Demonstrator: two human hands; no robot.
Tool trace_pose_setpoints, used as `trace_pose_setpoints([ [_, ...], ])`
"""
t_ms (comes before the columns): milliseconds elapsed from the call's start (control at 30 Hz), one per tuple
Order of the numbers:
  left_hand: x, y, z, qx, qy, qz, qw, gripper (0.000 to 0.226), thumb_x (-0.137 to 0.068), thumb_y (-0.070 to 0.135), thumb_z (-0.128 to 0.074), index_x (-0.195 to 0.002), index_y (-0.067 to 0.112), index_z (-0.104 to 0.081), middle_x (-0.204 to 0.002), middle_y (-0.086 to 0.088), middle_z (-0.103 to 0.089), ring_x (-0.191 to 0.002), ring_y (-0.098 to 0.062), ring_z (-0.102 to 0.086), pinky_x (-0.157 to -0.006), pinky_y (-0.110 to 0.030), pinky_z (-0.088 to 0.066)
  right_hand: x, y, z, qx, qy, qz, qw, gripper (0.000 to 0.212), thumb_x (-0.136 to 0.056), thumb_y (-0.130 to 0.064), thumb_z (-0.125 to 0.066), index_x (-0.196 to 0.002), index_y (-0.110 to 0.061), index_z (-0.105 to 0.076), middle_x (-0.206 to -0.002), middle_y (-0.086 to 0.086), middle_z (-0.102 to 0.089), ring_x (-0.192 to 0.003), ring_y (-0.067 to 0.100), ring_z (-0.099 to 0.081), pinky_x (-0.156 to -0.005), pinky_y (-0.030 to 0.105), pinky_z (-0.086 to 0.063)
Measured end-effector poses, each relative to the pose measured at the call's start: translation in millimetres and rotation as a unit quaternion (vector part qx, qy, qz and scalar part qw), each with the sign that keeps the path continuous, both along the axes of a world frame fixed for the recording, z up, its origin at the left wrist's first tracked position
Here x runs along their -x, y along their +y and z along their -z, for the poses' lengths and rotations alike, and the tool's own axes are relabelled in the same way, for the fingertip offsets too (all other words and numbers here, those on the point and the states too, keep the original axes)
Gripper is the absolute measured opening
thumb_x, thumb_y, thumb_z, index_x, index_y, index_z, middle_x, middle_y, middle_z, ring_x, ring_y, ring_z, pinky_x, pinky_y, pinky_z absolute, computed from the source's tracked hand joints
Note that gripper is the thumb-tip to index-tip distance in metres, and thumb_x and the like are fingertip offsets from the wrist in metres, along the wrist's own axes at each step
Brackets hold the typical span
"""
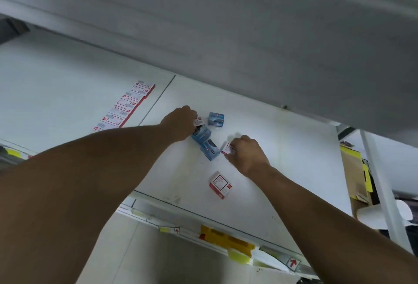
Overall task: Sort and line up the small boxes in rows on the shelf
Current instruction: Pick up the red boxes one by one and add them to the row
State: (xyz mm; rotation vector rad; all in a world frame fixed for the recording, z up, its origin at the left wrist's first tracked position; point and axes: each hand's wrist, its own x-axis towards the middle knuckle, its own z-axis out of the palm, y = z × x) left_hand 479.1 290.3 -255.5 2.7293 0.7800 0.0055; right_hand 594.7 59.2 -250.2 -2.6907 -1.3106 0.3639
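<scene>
A white shelf [282, 148] carries a row of red-and-white boxes [125, 108] at its left — three blue boxes [207, 139] are scattered mid-shelf. One small red-and-white box [198, 121] is gripped by the left hand [179, 123], another [228, 148] pinched by the right hand [245, 153]; a third [220, 184] lies loose nearer the front edge.

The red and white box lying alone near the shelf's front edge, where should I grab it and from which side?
Pinch the red and white box across its two long side faces, from above. It lies flat, label up, apart from the other boxes, so both sides look free. The right hand is nearest, though it already holds a box.
</scene>
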Motion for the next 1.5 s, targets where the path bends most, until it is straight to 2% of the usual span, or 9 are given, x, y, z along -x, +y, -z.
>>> trace_pose_setpoints([
  [67, 14.3, -5.4, -11.0, 0.005, -0.015, -0.023, 1.0, 0.028, -0.096, 0.026, -0.07, -0.121, 0.013, -0.069, -0.116, -0.011, -0.064, -0.11, -0.032, -0.066, -0.082, -0.039, -0.051, 0.4, -3.9, -11.4, 0.011, -0.006, 0.006, 1.0, 0.037, -0.099, -0.044, -0.064, -0.123, -0.016, -0.068, -0.118, 0.007, -0.063, -0.11, 0.027, -0.058, -0.092, 0.039, -0.054],
  [133, 33.2, -12.3, -23.7, 0.004, -0.014, -0.047, 0.999, 0.031, -0.096, 0.026, -0.071, -0.125, 0.016, -0.068, -0.119, -0.008, -0.065, -0.112, -0.03, -0.066, -0.081, -0.036, -0.049, 3.5, -7.3, -25.8, 0.012, -0.011, 0.007, 1.0, 0.034, -0.1, -0.042, -0.063, -0.121, -0.015, -0.069, -0.117, 0.008, -0.068, -0.108, 0.028, -0.061, -0.091, 0.039, -0.055],
  [333, 108.0, -43.0, -69.7, 0.04, -0.013, -0.076, 0.996, 0.044, -0.098, 0.026, -0.072, -0.14, 0.014, -0.064, -0.13, -0.013, -0.06, -0.119, -0.032, -0.06, -0.098, -0.04, -0.05, 37.6, -7.9, -73.8, -0.012, 0.006, -0.032, 0.999, 0.02, -0.097, -0.027, -0.063, -0.114, -0.018, -0.067, -0.111, 0.006, -0.07, -0.101, 0.027, -0.065, -0.083, 0.036, -0.055],
  [533, 185.1, -100.4, -107.6, 0.034, -0.027, -0.134, 0.99, 0.032, -0.092, 0.035, -0.077, -0.123, 0.026, -0.072, -0.112, -0.002, -0.066, -0.099, -0.022, -0.068, -0.083, -0.035, -0.058, 93.2, -16.9, -112.1, -0.076, 0.033, -0.092, 0.992, 0.03, -0.096, -0.035, -0.066, -0.119, -0.015, -0.063, -0.111, 0.008, -0.068, -0.1, 0.028, -0.066, -0.085, 0.042, -0.058],
  [800, 270.8, -181.9, -134.0, 0.034, -0.018, -0.233, 0.972, 0.019, -0.086, 0.032, -0.067, -0.104, 0.035, -0.066, -0.1, 0.003, -0.059, -0.099, -0.026, -0.066, -0.083, -0.037, -0.056, 156.9, -25.3, -136.2, -0.045, 0.075, -0.278, 0.957, 0.023, -0.093, -0.027, -0.066, -0.114, -0.016, -0.068, -0.108, 0.008, -0.07, -0.102, 0.029, -0.065, -0.082, 0.035, -0.053],
  [900, 305.2, -209.9, -139.5, 0.035, -0.009, -0.278, 0.96, 0.039, -0.088, 0.035, -0.067, -0.126, 0.029, -0.069, -0.116, -0.001, -0.066, -0.115, -0.026, -0.064, -0.095, -0.039, -0.056, 184.4, -25.9, -141.6, -0.027, 0.083, -0.331, 0.94, 0.026, -0.092, -0.028, -0.066, -0.115, -0.016, -0.068, -0.11, 0.009, -0.069, -0.105, 0.031, -0.065, -0.084, 0.037, -0.055],
  [1033, 353.0, -240.0, -155.1, 0.029, -0.004, -0.335, 0.942, 0.052, -0.087, 0.04, -0.068, -0.138, 0.031, -0.065, -0.125, 0.001, -0.063, -0.116, -0.024, -0.065, -0.097, -0.034, -0.055, 227.6, -24.4, -153.1, -0.019, 0.095, -0.396, 0.913, 0.024, -0.091, -0.028, -0.068, -0.112, -0.017, -0.068, -0.108, 0.007, -0.069, -0.103, 0.029, -0.066, -0.083, 0.037, -0.055],
  [1200, 411.0, -263.1, -172.9, 0.003, -0.004, -0.393, 0.919, 0.047, -0.093, 0.034, -0.077, -0.137, 0.03, -0.064, -0.126, 0.0, -0.062, -0.116, -0.024, -0.063, -0.096, -0.033, -0.049, 281.7, -20.7, -167.1, -0.044, 0.102, -0.455, 0.884, 0.03, -0.091, -0.029, -0.069, -0.119, -0.018, -0.069, -0.11, 0.005, -0.071, -0.103, 0.027, -0.067, -0.086, 0.04, -0.058],
  [1500, 493.9, -281.4, -191.3, -0.018, -0.022, -0.465, 0.885, 0.051, -0.094, 0.04, -0.078, -0.141, 0.03, -0.062, -0.138, 0.001, -0.062, -0.123, -0.023, -0.062, -0.106, -0.04, -0.052, 372.2, -3.9, -192.3, -0.053, 0.044, -0.529, 0.846, 0.031, -0.099, -0.031, -0.066, -0.127, -0.019, -0.065, -0.119, 0.007, -0.067, -0.107, 0.026, -0.062, -0.09, 0.043, -0.057],
])
